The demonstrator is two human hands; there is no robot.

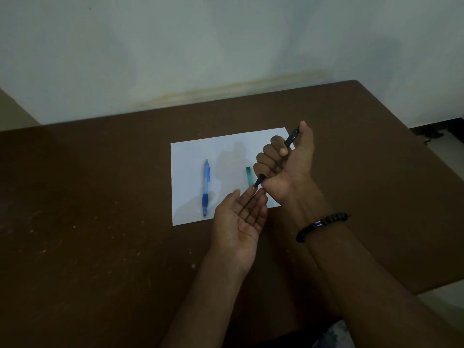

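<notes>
**Desk:** What does the right hand hold?

**Photographer:** The right hand (283, 167), raised above the brown table (100, 197), is closed in a fist round a slim dark pen (292, 136). The pen slants. Its back end points to one o'clock beside the thumb, and its tip comes out below the little finger toward seven o'clock.

**Desk:** And the left?

**Photographer:** The left hand (238, 222) is palm up, with fingers straight and close together, and holds nothing. Its fingertips (258, 197) point to one o'clock and meet the dark pen's tip. I cannot tell whether they touch it.

**Desk:** What lies underneath?

**Photographer:** A white rectangular sheet of paper (190, 151) lies flat on the table. At nine o'clock from the hands, a translucent blue plastic pen with a darker grip (206, 187) lies on the sheet, running from twelve to six o'clock. A short teal plastic piece (248, 175) lies just beside the right fist at its nine o'clock, partly hidden by the knuckles.

**Desk:** Anything else?

**Photographer:** A black beaded bracelet (321, 223) circles the right wrist. A pale painted wall (226, 46) stands at twelve o'clock beyond the table.
</notes>
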